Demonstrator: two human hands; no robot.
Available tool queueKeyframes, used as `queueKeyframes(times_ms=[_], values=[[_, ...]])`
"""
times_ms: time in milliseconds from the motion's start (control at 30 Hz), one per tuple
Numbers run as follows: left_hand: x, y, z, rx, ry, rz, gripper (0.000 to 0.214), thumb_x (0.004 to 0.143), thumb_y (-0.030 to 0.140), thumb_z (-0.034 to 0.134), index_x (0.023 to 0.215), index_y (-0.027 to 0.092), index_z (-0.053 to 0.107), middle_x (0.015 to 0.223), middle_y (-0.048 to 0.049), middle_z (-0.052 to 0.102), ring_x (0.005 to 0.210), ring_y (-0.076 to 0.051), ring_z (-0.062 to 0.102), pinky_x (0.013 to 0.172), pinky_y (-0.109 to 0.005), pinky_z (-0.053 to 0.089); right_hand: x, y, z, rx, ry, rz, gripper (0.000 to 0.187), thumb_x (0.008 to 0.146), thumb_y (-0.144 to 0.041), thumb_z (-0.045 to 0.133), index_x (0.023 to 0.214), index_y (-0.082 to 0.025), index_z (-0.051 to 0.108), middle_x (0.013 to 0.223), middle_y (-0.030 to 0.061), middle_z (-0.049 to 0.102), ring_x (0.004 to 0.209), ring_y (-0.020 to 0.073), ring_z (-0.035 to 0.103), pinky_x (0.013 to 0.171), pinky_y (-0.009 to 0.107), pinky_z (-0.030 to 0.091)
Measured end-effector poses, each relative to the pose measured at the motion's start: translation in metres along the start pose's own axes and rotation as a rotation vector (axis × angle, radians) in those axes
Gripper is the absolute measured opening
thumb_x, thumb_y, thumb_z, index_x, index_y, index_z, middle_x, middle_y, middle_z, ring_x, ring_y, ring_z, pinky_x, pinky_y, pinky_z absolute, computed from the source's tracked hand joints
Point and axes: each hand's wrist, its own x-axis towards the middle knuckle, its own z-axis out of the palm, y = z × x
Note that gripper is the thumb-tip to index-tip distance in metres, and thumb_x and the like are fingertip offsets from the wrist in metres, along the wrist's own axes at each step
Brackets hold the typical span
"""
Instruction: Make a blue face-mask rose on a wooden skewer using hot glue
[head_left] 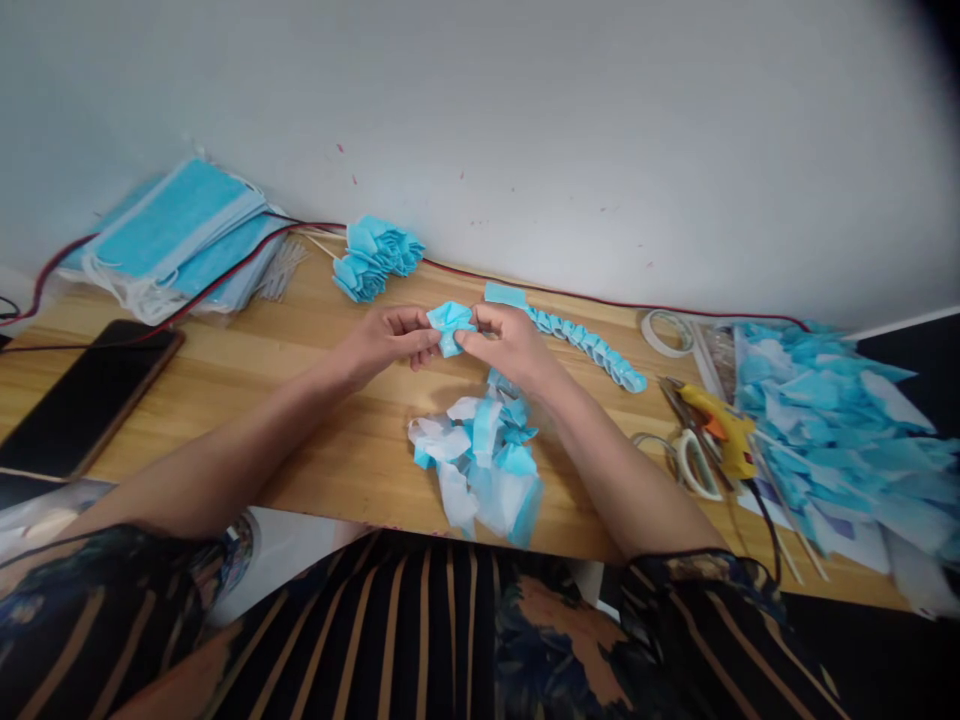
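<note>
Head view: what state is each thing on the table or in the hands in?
Blue piece: folded, pinched between left hand and right hand
Pleated strip: folded, lying flat
Blue flowers: formed, lying down
Masks: stacked
Phone: flat, screen dark
Glue gun: lying down, heat can't be told
Near scraps: loose, crumpled
Right-side pile: loosely heaped

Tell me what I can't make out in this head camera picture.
All in the head view:
- Underside of the held blue piece: faces away from the camera.
- Near end of the folded blue row: partly behind the right hand.
- Phone: corner cut by the left edge.
- Glue gun markings: too small to read.
</note>
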Motion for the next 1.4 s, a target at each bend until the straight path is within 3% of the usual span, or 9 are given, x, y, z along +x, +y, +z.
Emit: queueKeyframes(times_ms=[233,367,633,733,933,1033,1133,1233,1400], values=[[-0.001,0.001,0.003,-0.021,0.061,0.001,0.033,0.070,0.042,0.083,0.067,0.016,0.063,0.062,0.0006,0.065,0.052,-0.009,0.056,0.054,-0.021,0.047,-0.006,0.002,-0.001,0.129,-0.015,0.038,0.030,0.081,-0.044,0.067,0.066,-0.020,0.057,0.064,-0.0042,0.052,0.065,0.0122,0.046,0.066,0.028,0.036],[0.002,-0.002,0.000,-0.004,0.141,-0.023,0.030,0.068,0.040,0.081,0.065,0.017,0.060,0.059,0.0015,0.064,0.051,-0.009,0.054,0.053,-0.022,0.046,-0.023,0.002,-0.015,0.292,0.043,0.077,0.031,0.086,-0.046,0.066,0.099,-0.019,0.076,0.088,0.0028,0.075,0.085,0.0172,0.066,0.082,0.032,0.049],[-0.004,0.013,-0.003,0.008,0.247,-0.170,0.016,0.073,0.019,0.078,0.068,0.019,0.062,0.062,0.0065,0.066,0.064,-0.008,0.058,0.067,-0.020,0.047,-0.145,0.007,-0.042,-0.136,0.233,0.081,0.028,0.098,-0.039,0.057,0.109,-0.023,0.078,0.105,0.0062,0.081,0.095,0.0216,0.074,0.087,0.036,0.052],[-0.006,0.028,0.004,0.000,0.327,-0.226,0.018,0.069,0.016,0.077,0.064,0.019,0.060,0.061,0.0073,0.065,0.064,-0.009,0.058,0.069,-0.020,0.048,-0.195,0.028,-0.066,-0.451,0.405,0.141,0.027,0.097,-0.034,0.055,0.102,-0.021,0.078,0.100,0.0090,0.081,0.094,0.0254,0.073,0.090,0.041,0.050],[-0.017,0.060,0.034,0.216,0.482,-0.233,0.012,0.065,0.027,0.073,0.064,0.021,0.062,0.064,0.0025,0.068,0.066,-0.016,0.058,0.057,-0.024,0.047,-0.264,0.076,-0.155,-0.807,0.763,0.589,0.036,0.098,-0.034,0.049,0.109,-0.018,0.079,0.110,0.0129,0.080,0.099,0.0279,0.071,0.086,0.038,0.047],[-0.012,0.066,0.033,0.210,0.507,-0.277,0.012,0.062,0.024,0.071,0.061,0.021,0.060,0.060,0.0035,0.065,0.064,-0.014,0.057,0.059,-0.022,0.048,-0.266,0.089,-0.180,-0.885,0.630,0.855,0.041,0.100,-0.039,0.047,0.110,-0.019,0.080,0.109,0.0152,0.080,0.099,0.0295,0.071,0.078,0.036,0.044],[-0.001,0.064,0.024,0.181,0.453,-0.286,0.013,0.061,0.021,0.074,0.062,0.022,0.061,0.060,0.0057,0.066,0.068,-0.013,0.059,0.066,-0.022,0.050,-0.251,0.097,-0.186,-0.834,0.470,1.019,0.050,0.100,-0.054,0.045,0.106,-0.021,0.082,0.109,0.0169,0.080,0.098,0.0305,0.071,0.071,0.035,0.040],[0.004,0.062,0.023,0.189,0.383,-0.234,0.015,0.061,0.025,0.077,0.063,0.023,0.062,0.060,0.0061,0.066,0.066,-0.015,0.058,0.062,-0.024,0.048,-0.236,0.103,-0.184,-0.765,0.455,1.067,0.050,0.098,-0.058,0.047,0.105,-0.022,0.081,0.109,0.0150,0.080,0.096,0.0293,0.070,0.067,0.033,0.037],[-0.001,0.074,0.049,0.240,0.387,-0.272,0.019,0.057,0.031,0.077,0.059,0.023,0.060,0.056,0.0043,0.065,0.060,-0.016,0.056,0.054,-0.026,0.045,-0.233,0.103,-0.178,-0.752,0.541,1.023,0.038,0.098,-0.045,0.050,0.107,-0.020,0.076,0.104,0.0150,0.079,0.091,0.0279,0.070,0.068,0.033,0.038]])
